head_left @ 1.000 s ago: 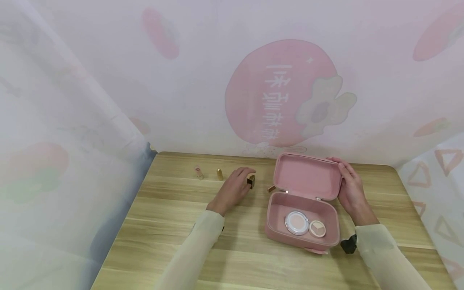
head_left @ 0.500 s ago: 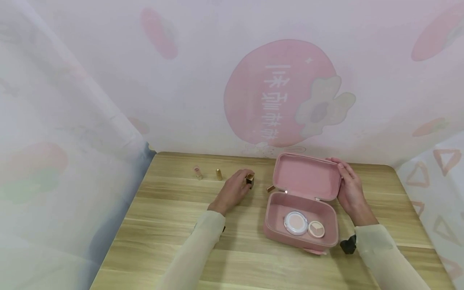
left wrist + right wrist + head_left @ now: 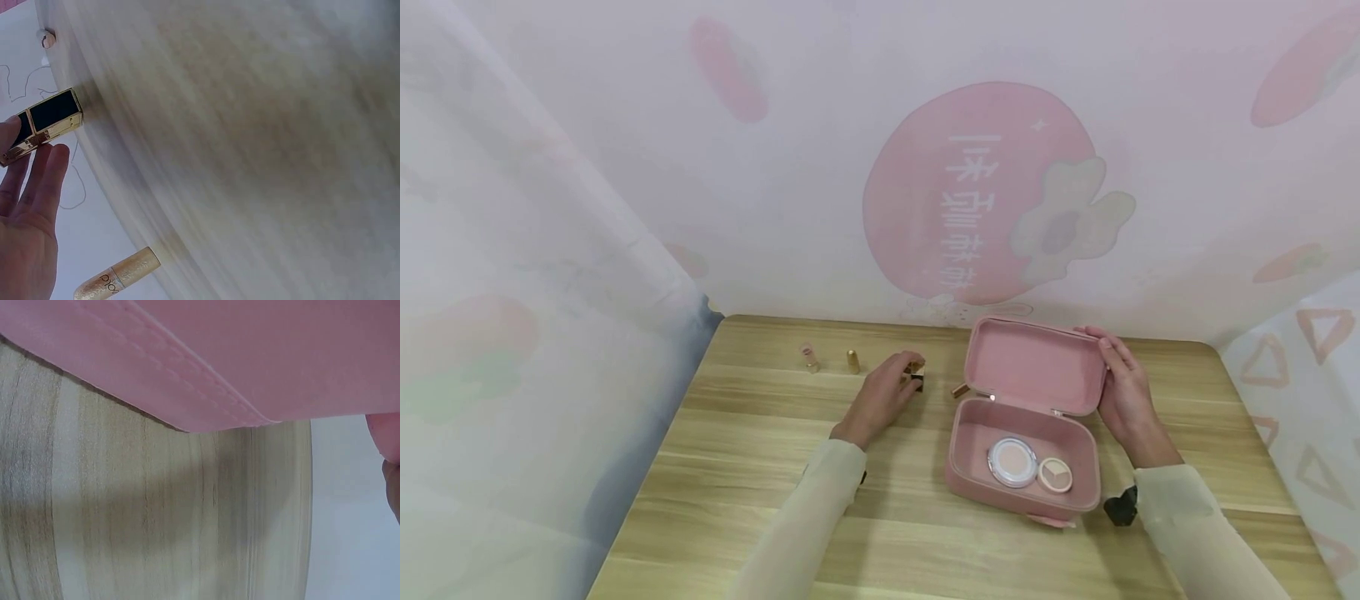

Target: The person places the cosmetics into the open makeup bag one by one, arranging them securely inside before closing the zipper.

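Black-and-gold tube [image 3: 52, 114]: your left hand [image 3: 876, 400] is pinching it while your right hand [image 3: 1129, 408] is holding the pink lid [image 3: 1033, 364].

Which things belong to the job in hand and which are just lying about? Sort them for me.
Job, judging by touch:
black-and-gold tube, held by the left hand
pink case, its lid held by the right hand

Apparently just lying about, untouched:
gold tube
pink tube
brown tube beside the case
compact and smaller round palette inside the case

Soft light leaves the backdrop [image 3: 820, 208] pale, while the tabletop [image 3: 262, 150] looks blurred from the left wrist.
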Demonstrator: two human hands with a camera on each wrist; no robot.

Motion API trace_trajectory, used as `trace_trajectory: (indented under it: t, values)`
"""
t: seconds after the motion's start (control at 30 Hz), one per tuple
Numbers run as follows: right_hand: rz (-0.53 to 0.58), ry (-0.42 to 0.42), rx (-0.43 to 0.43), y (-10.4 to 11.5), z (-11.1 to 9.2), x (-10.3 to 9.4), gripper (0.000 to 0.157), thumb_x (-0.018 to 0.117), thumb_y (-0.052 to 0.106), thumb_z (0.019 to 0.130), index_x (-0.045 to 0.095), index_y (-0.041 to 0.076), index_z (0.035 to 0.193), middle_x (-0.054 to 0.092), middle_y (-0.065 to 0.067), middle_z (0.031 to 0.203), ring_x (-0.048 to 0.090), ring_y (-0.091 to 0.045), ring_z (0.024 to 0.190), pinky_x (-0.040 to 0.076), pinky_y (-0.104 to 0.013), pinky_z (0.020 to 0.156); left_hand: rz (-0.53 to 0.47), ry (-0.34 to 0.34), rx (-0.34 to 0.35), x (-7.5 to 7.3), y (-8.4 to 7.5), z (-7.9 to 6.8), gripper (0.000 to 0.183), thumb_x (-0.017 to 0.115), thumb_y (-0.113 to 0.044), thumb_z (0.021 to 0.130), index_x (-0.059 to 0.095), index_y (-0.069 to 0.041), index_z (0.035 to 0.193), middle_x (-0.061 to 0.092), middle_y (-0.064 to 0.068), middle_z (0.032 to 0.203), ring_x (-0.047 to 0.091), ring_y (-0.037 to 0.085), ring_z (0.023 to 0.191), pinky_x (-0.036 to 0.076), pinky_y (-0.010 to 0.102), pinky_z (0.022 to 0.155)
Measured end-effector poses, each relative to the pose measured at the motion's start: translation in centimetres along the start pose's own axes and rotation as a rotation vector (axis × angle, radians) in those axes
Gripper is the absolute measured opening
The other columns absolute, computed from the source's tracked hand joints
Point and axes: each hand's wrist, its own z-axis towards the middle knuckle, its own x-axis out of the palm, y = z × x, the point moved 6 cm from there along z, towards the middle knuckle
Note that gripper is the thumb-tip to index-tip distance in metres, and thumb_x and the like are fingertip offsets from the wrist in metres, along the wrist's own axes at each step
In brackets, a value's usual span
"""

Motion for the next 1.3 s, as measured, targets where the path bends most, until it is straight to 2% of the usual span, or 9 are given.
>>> trace_trajectory:
  t: [0.27, 0.57, 0.9, 1.1, 1.3]
  values:
    - [-0.007, 0.004, -0.015, -0.1, 0.1, 0.0, 0.032, 0.046, 0.016, 0.118, 0.074, 0.013, 0.134, 0.075, 0.004, 0.139, 0.066, -0.008, 0.127, 0.058, -0.022, 0.097, -0.001, -0.029, 0.035, -0.6, -0.5, -0.4, 0.034, 0.073, -0.012, 0.105, 0.063, -0.014, 0.138, 0.073, 0.005, 0.133, 0.073, 0.02, 0.119, 0.065, 0.032, 0.097]
    - [-0.009, -0.001, -0.017, 0.0, 0.1, -0.2, 0.033, 0.046, 0.017, 0.118, 0.073, 0.011, 0.136, 0.075, 0.005, 0.138, 0.065, -0.008, 0.128, 0.057, -0.022, 0.098, -0.058, -0.045, 0.071, -1.2, -1.4, -0.3, 0.034, 0.072, -0.013, 0.106, 0.064, -0.01, 0.139, 0.071, 0.005, 0.134, 0.07, 0.019, 0.124, 0.064, 0.031, 0.101]
    - [-0.007, -0.014, -0.017, 0.1, 0.1, -0.3, 0.033, 0.046, 0.016, 0.118, 0.074, 0.011, 0.135, 0.076, 0.005, 0.137, 0.066, -0.007, 0.127, 0.056, -0.021, 0.099, -0.044, -0.072, 0.134, -2.3, -3.9, 0.1, 0.034, 0.071, -0.015, 0.107, 0.064, -0.011, 0.139, 0.07, 0.004, 0.135, 0.069, 0.018, 0.124, 0.062, 0.027, 0.103]
    - [-0.003, -0.003, -0.014, 0.1, 0.1, -0.1, 0.033, 0.047, 0.017, 0.118, 0.073, 0.011, 0.137, 0.075, 0.004, 0.138, 0.066, -0.008, 0.129, 0.056, -0.022, 0.1, -0.028, -0.094, 0.194, -3.5, -5.9, 0.2, 0.035, 0.071, -0.014, 0.107, 0.065, -0.004, 0.14, 0.071, 0.008, 0.135, 0.07, 0.022, 0.123, 0.064, 0.032, 0.102]
    - [0.007, -0.003, -0.013, 0.0, 0.2, 0.0, 0.032, 0.048, 0.016, 0.117, 0.073, 0.01, 0.136, 0.076, 0.004, 0.138, 0.067, -0.007, 0.128, 0.057, -0.021, 0.1, -0.024, -0.123, 0.25, -4.3, -7.7, 0.4, 0.035, 0.073, -0.012, 0.106, 0.067, -0.006, 0.139, 0.072, 0.01, 0.132, 0.072, 0.022, 0.119, 0.065, 0.035, 0.099]
